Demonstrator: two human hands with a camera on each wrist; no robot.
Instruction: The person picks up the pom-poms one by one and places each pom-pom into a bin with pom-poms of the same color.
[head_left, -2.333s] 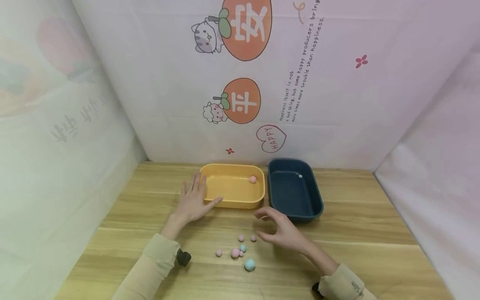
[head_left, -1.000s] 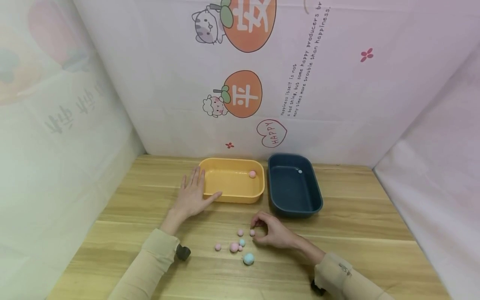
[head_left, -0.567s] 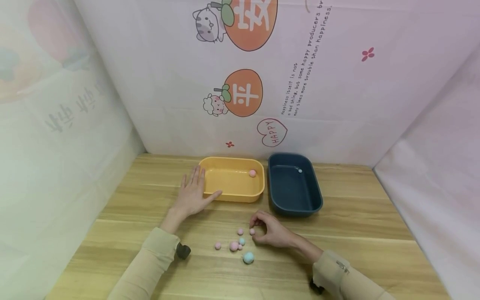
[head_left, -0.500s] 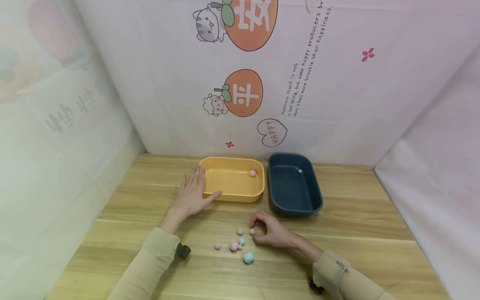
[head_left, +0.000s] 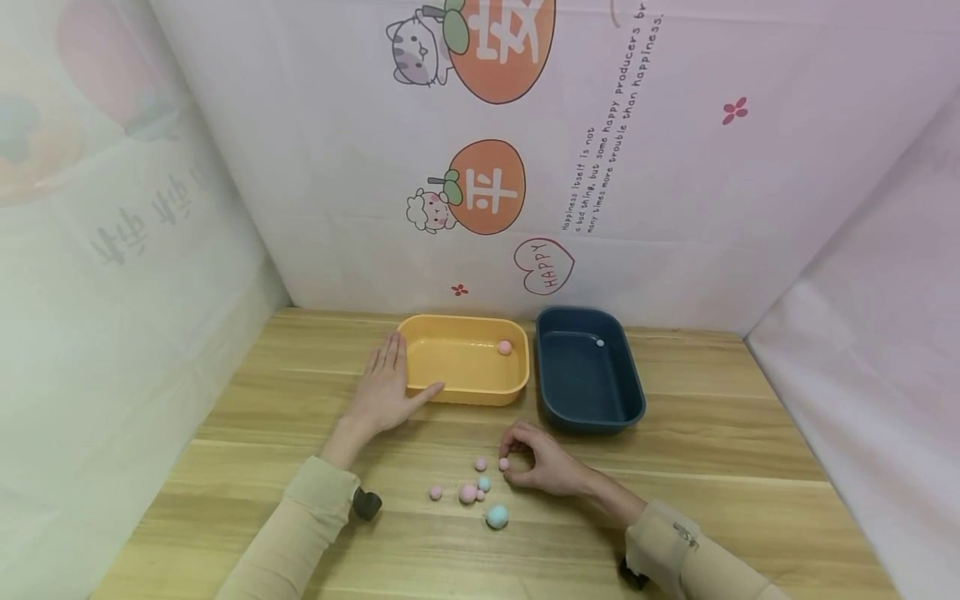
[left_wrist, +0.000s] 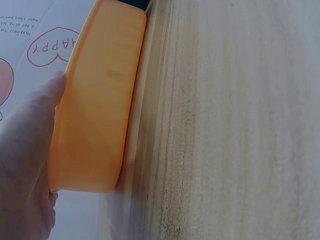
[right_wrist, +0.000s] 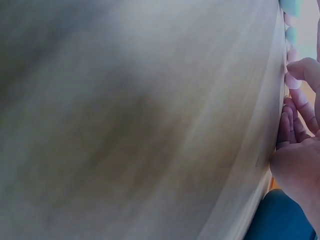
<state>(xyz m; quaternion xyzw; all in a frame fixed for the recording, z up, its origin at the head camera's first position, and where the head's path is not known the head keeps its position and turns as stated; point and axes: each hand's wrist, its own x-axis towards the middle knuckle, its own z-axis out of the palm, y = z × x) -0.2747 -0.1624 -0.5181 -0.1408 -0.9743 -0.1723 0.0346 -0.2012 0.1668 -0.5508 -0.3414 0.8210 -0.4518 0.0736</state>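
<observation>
My right hand (head_left: 551, 465) pinches a small pink pom-pom (head_left: 504, 464) at table level, between thumb and forefinger. The right wrist view shows that pink pom-pom (right_wrist: 292, 80) between the two fingertips. On the left, my left hand (head_left: 382, 396) rests with straight fingers against the left end of a yellow tray (head_left: 465, 398), its thumb along the front rim. One pink pom-pom (head_left: 505, 347) lies inside that tray. Left of my right hand are more pink pom-poms (head_left: 468, 493) in several sizes, a small light-blue one (head_left: 483, 483) and a larger light-blue one (head_left: 497, 517).
Right of the yellow tray stands a dark blue tray (head_left: 588, 421), with a tiny pale ball (head_left: 600, 343) in it. Both sit at the back of the wooden table (head_left: 720, 467), near a printed cloth wall (head_left: 337, 208). Cloth also hangs at both sides.
My right hand has come left from beside the pink pom-pom and closed thumb and forefinger on it. My left fingers have drawn slightly together; that hand stays at the yellow tray.
</observation>
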